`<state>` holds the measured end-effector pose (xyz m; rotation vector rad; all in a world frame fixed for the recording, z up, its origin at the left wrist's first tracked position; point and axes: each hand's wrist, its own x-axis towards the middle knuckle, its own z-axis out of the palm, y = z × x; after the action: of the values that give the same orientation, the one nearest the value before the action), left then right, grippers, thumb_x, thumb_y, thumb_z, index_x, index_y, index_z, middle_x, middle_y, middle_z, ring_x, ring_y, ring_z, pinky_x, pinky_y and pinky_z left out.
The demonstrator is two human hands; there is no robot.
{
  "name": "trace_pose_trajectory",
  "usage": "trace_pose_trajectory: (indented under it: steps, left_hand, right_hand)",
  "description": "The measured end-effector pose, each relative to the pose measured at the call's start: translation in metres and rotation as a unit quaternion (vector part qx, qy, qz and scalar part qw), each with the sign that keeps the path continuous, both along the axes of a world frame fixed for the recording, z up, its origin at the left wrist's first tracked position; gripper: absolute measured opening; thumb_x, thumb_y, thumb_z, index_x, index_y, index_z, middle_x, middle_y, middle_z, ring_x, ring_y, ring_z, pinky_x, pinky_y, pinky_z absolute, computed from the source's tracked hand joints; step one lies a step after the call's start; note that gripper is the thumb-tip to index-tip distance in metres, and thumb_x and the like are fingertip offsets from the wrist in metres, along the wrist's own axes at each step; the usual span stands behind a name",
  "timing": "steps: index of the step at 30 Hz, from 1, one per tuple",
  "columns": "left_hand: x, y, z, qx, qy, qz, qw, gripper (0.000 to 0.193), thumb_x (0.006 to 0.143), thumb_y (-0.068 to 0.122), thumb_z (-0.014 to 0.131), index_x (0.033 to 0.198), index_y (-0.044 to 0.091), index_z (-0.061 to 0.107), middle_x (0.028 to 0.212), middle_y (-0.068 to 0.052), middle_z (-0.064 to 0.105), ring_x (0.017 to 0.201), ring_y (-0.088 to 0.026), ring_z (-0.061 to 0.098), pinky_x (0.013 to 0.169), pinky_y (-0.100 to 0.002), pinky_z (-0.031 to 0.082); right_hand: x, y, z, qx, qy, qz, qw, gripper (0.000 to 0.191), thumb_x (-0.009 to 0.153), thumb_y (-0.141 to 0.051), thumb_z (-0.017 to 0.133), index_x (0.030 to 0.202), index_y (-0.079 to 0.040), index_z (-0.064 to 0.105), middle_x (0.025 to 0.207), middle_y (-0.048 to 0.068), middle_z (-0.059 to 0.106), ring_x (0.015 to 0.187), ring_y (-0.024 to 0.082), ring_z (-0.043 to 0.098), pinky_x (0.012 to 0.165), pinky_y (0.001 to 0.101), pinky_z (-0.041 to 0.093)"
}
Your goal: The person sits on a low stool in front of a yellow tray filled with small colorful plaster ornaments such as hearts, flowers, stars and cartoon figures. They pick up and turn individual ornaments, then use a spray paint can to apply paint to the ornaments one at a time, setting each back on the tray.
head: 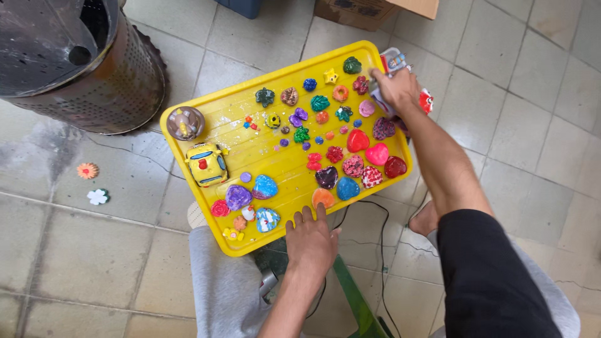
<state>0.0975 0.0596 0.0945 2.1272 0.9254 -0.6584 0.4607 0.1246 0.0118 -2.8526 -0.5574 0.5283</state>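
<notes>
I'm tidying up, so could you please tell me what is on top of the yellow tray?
The yellow tray carries painted hearts, flowers, a yellow toy car and a brown round piece. The left hand covers its near rim; the right hand hides its far corner.

The floor (551, 94) is laid with pale, worn square tiles, greyish joints between them and darker damp-looking stains toward its left edge. At the upper left corner stands a perforated metal drum (94, 69), dull and sooty. A cardboard box (369, 9) sits at the top edge, a dark blue container (241, 6) just beside it. A thin black cable (380, 250) trails across the tiles near the bottom. Light is soft and even.
</notes>
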Motion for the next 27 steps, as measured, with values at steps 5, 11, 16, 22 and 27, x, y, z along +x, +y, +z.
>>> trace_pose_trajectory:
  steps: [5,11,16,22,27]
  left_hand:
    - [0.002,0.0,0.0,0.005,-0.003,-0.004,1.0,0.077,0.092,0.041,0.07,0.15,0.004,0.038,0.132,-0.021,0.053,0.125,-0.037,0.052,0.102,-0.055,0.042]
    - [0.003,-0.001,-0.005,0.008,-0.02,0.011,1.0,0.075,0.09,0.042,0.07,0.149,0.004,0.041,0.13,-0.019,0.056,0.124,-0.035,0.054,0.102,-0.054,0.044]
    - [0.006,-0.001,-0.007,0.011,-0.012,-0.01,1.0,0.073,0.09,0.043,0.071,0.145,0.004,0.043,0.131,-0.021,0.055,0.123,-0.037,0.054,0.101,-0.055,0.044]
    - [0.004,0.003,-0.01,0.033,-0.035,-0.006,0.999,0.074,0.09,0.044,0.071,0.146,0.004,0.043,0.128,-0.02,0.057,0.121,-0.037,0.056,0.099,-0.055,0.045]
    - [-0.005,0.001,-0.008,0.031,-0.033,-0.019,0.999,0.074,0.09,0.044,0.071,0.146,0.005,0.044,0.127,-0.021,0.058,0.121,-0.037,0.056,0.098,-0.053,0.046]
  right_hand:
    - [-0.001,-0.036,-0.004,-0.028,0.057,0.012,0.998,0.071,0.076,-0.073,0.066,0.112,-0.014,0.078,0.102,0.019,0.076,0.096,0.034,0.073,0.087,0.0479,0.055]
    - [-0.006,-0.062,-0.014,-0.107,0.046,0.08,0.99,0.075,0.079,-0.077,0.069,0.105,-0.007,0.079,0.097,0.021,0.074,0.087,0.032,0.073,0.083,0.0477,0.056]
    - [-0.013,-0.083,-0.012,-0.089,0.066,0.064,0.992,0.073,0.081,-0.077,0.064,0.099,-0.009,0.081,0.089,0.019,0.077,0.084,0.029,0.074,0.085,0.046,0.055]
    - [-0.018,-0.102,-0.01,-0.091,0.083,0.016,0.992,0.072,0.082,-0.079,0.06,0.099,-0.012,0.08,0.085,0.018,0.076,0.079,0.028,0.076,0.075,0.0467,0.06]
    - [-0.038,-0.159,-0.009,-0.096,0.085,0.019,0.992,0.072,0.081,-0.078,0.059,0.102,-0.014,0.084,0.087,0.021,0.077,0.083,0.031,0.076,0.084,0.0448,0.058]
